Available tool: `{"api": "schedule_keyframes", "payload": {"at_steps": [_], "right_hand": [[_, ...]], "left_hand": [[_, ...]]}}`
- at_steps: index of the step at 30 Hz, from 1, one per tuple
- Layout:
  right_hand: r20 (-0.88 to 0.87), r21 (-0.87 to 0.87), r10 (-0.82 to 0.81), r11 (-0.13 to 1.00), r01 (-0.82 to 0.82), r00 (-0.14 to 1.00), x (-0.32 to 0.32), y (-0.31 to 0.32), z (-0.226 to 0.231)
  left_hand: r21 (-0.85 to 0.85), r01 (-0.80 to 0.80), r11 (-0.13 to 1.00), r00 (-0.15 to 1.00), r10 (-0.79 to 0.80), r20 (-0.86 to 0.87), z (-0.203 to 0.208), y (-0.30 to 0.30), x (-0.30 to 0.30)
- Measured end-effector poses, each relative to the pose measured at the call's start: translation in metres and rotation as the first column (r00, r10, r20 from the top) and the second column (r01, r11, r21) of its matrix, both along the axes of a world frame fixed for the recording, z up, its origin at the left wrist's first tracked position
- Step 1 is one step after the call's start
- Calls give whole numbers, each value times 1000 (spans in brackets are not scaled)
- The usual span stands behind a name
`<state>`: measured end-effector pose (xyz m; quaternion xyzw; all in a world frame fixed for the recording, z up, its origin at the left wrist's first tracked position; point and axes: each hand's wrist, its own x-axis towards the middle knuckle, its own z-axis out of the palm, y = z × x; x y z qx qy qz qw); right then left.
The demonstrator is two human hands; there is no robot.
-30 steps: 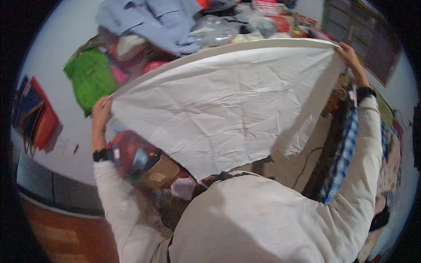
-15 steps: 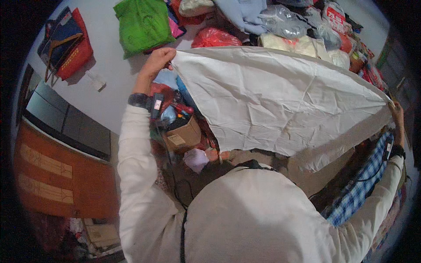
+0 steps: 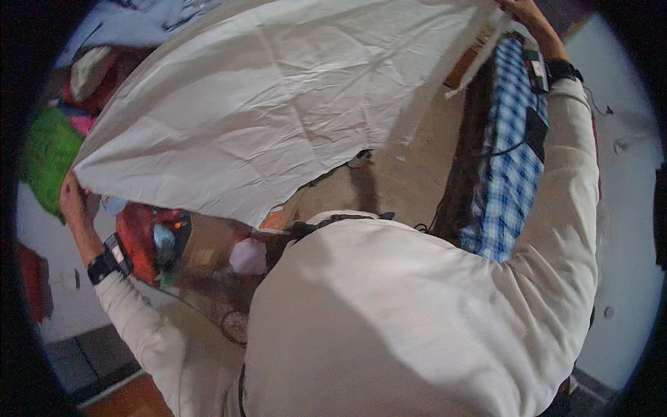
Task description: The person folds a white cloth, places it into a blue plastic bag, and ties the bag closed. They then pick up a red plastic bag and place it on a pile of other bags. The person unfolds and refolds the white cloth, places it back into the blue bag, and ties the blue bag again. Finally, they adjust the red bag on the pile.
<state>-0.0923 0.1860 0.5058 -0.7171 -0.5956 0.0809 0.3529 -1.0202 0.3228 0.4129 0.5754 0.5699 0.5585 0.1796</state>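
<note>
A large creased white cloth (image 3: 271, 104) is stretched out in front of me between my two raised hands. Its near corner hangs close to my waist. My left hand (image 3: 73, 200), at the left edge, is closed on one corner of the cloth. At the upper right my right hand (image 3: 522, 10) grips the opposite corner, partly cut off by the picture's top edge. Both arms are in pale long sleeves, with a dark band and a small device on each wrist.
A blue checked fabric (image 3: 513, 132) lies along my right side. At lower left are a cardboard box (image 3: 203, 249), a red bag (image 3: 136, 240) and a pale lilac bundle (image 3: 248, 256). A green bag (image 3: 50, 160) and blue-grey fabric (image 3: 132, 22) are beyond the cloth.
My view has swung to the right. The cloth stays held at both corners; in the picture, my left hand now sits lower and further left, my right hand higher and further left.
</note>
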Motion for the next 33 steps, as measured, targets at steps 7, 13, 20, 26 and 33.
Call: {"api": "schedule_keyframes", "payload": {"at_steps": [7, 13, 20, 26, 33], "right_hand": [[-87, 31, 32, 999, -29, 996, -28, -28, 1], [-89, -64, -78, 995, 72, 993, 17, -38, -8], [-138, 98, -6, 995, 20, 990, 66, -43, -26], [123, 89, -8, 996, -3, 992, 5, -91, -18], [-596, 171, -84, 958, 229, 799, 3, -164, -16]], "left_hand": [[42, -144, 989, 931, 150, -333, 14, 10, -31], [-55, -45, 997, 989, 52, 137, 15, 4, -16], [68, -74, 995, 989, 82, -126, 24, -16, 19], [-14, -164, 986, 982, 164, 88, 25, -18, 27], [115, -113, 987, 986, 98, 132, 50, -32, 47]]}}
